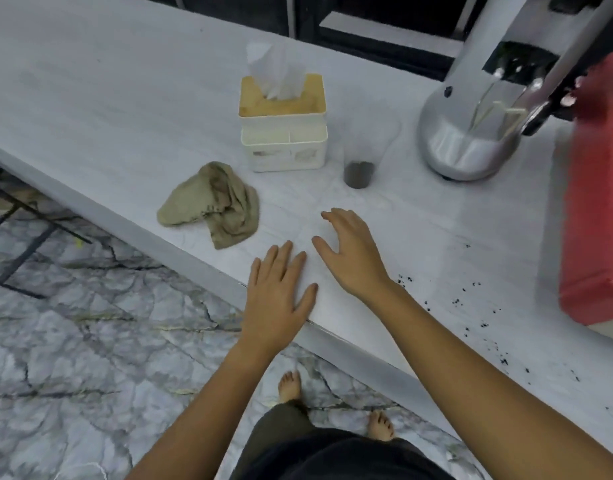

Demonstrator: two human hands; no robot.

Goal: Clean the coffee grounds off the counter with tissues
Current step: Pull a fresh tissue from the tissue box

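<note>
Both hands are empty and open at the near edge of the desk [125, 81]: the left hand [279, 292] lies flat with fingers straight over the rim, while the right hand [353, 252] hovers or rests just beyond it, fingers spread and relaxed. No tissue has been taken yet, so the cleaning looks barely begun. Coffee grounds [471, 306] lie scattered as dark specks to the right of the right forearm, running along the desk's near edge toward a red bag [596, 202]. Farther in, a crumpled olive cloth [215, 202] sits left of the hands, and a small clear cup [359, 173] with dark contents stands between them and a silver machine [471, 140]. Farthest back, the tissue box [282, 123] holds a white tissue [273, 71] standing up from its slot. Risks appear plain: the right forearm, close beside the specks, could smear or sweep them over the edge onto the floor [73, 323], and a reach for the tissues could clip the cup.
</note>
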